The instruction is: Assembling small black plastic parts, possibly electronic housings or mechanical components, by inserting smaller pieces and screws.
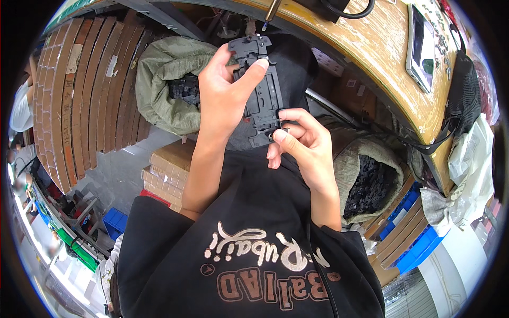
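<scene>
A long black plastic bracket [263, 90], with slots and raised ends, is held up over my lap. My left hand [225, 90] grips its upper part, the thumb lying across the front and the fingers behind the left edge. At the bracket's lower right end is my right hand [305, 140]. Its thumb and fingers are pinched together, around a small dark thing too hidden to name, and they touch or nearly touch the bracket's edge. Left of the bracket, a green woven sack [159, 66] stands open with black plastic parts [185, 89] inside.
A worn wooden bench [382, 63] curves along the upper right, a white-framed device [421, 50] and small dark pieces on it. A screwdriver tip [269, 16] hangs above the bracket. Another sack [347, 164] of black parts stands right; stacked cardboard [87, 95] stands left.
</scene>
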Available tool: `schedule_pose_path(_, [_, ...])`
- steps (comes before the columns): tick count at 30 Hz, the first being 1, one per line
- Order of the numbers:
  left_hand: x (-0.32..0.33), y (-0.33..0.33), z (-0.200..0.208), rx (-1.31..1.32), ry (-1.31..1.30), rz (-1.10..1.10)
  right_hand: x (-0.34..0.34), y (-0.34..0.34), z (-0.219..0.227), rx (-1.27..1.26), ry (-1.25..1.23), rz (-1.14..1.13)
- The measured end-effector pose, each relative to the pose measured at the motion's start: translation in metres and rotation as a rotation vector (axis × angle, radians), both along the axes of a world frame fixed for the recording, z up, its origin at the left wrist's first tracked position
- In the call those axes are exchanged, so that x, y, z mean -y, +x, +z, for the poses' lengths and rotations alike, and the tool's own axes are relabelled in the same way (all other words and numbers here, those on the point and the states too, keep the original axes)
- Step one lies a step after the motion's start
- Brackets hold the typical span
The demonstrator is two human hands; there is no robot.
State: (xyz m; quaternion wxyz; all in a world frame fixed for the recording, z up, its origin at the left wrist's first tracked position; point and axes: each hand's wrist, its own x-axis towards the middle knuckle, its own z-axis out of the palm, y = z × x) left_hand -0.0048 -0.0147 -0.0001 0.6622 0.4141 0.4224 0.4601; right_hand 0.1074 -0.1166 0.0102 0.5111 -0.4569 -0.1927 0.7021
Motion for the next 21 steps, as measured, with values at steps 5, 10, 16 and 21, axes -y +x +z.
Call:
schedule_pose_path(5, [-0.0059,0.0012,0.0004,-0.007,-0.008,0.008,-0.0060,-0.0011,0.0008,0.009,0.039,-0.049])
schedule_pose_path(10, [-0.0076,0.0014,0.0010,-0.001,0.038,0.004,-0.0061,-0.0016,0.0021,0.018,0.046,-0.049])
schedule_pose_path(16, [-0.0087,-0.0008,0.0037,-0.001,0.011,-0.023,-0.0064,-0.0028,0.0060,0.027,0.050,-0.056])
schedule_pose_path(21, [-0.0112,0.0002,-0.0020,0.021,0.102,-0.016,-0.0075,-0.0038,0.0029,0.052,0.051,-0.039])
